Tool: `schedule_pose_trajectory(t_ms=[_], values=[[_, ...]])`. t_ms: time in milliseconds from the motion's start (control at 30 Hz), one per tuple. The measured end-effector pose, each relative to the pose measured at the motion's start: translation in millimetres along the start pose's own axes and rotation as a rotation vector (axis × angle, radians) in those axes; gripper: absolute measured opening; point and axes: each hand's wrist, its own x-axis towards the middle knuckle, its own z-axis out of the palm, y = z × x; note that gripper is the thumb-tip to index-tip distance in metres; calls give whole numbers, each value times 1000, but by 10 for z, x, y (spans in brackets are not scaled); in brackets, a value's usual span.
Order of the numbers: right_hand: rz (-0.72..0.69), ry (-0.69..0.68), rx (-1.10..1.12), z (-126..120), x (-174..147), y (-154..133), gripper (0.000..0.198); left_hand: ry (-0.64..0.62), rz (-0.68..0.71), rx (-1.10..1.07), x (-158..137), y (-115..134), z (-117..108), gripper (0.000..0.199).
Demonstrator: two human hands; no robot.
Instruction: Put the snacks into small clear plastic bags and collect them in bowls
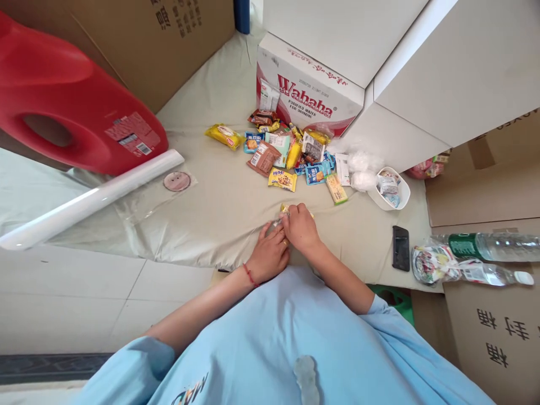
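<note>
My right hand is closed over a small yellow snack packet. Its printed edge shows beyond the fingers; most of it is hidden. Close beside it, my left hand, with a red string bracelet, rests low with its fingertips at the packet's pale, shiny end. Its thumb is hidden, but the fingers look closed on that end. Both hands are at the front edge of the cloth-covered surface. Beyond them lies a pile of wrapped snacks, with a yellow packet and a brown packet nearest.
Behind the pile stands a Wahaha water carton. A white bowl of packets, a phone and plastic bottles are at right. On the left are a red jug, a white roll and a round pinkish disc.
</note>
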Motion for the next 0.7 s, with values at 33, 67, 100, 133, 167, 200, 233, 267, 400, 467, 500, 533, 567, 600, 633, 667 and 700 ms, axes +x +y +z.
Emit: schedule_pose_trajectory(t_ms=[33, 67, 100, 133, 167, 200, 233, 267, 400, 467, 500, 533, 567, 600, 633, 667, 700], values=[[-32, 30, 1, 42, -55, -3, 39, 9, 9, -34, -69, -24, -36, 36], [-59, 56, 2, 83, -107, -5, 47, 23, 12, -62, -139, -49, -69, 36], [-76, 73, 5, 125, -149, -6, 54, 44, 2, -86, -207, -73, -99, 37], [-81, 85, 9, 167, -178, -7, 61, 69, -19, -107, -266, -97, -124, 37], [-75, 90, 15, 205, -192, -7, 66, 97, -47, -123, -313, -121, -145, 36], [-63, 94, 23, 238, -195, -7, 68, 129, -77, -133, -346, -145, -163, 34], [-56, 100, 31, 263, -189, -6, 67, 163, -107, -135, -366, -169, -178, 33], [-53, 111, 35, 278, -180, -4, 63, 194, -133, -128, -374, -193, -189, 31], [-83, 151, 49, 210, -214, 56, 36, 276, -202, -76, -347, -282, -204, 24], [-107, 172, 111, 92, -294, 203, 32, 275, -210, -67, -339, -312, -195, 23], [-116, 203, 166, 11, -341, 338, 33, 266, -205, -67, -341, -323, -187, 23], [-111, 251, 230, -87, -384, 524, 34, 256, -197, -68, -346, -332, -177, 23], [-88, 313, 297, -200, -417, 766, 35, 250, -185, -67, -353, -340, -166, 24], [-40, 389, 356, -330, -435, 1063, 34, 246, -171, -63, -359, -348, -153, 25], [45, 455, 403, -474, -432, 1408, 31, 246, -157, -58, -364, -356, -141, 25], [147, 520, 421, -629, -406, 1787, 30, 245, -145, -50, -366, -364, -128, 26], [244, 591, 404, -789, -355, 2182, 31, 242, -137, -40, -366, -371, -116, 26]])
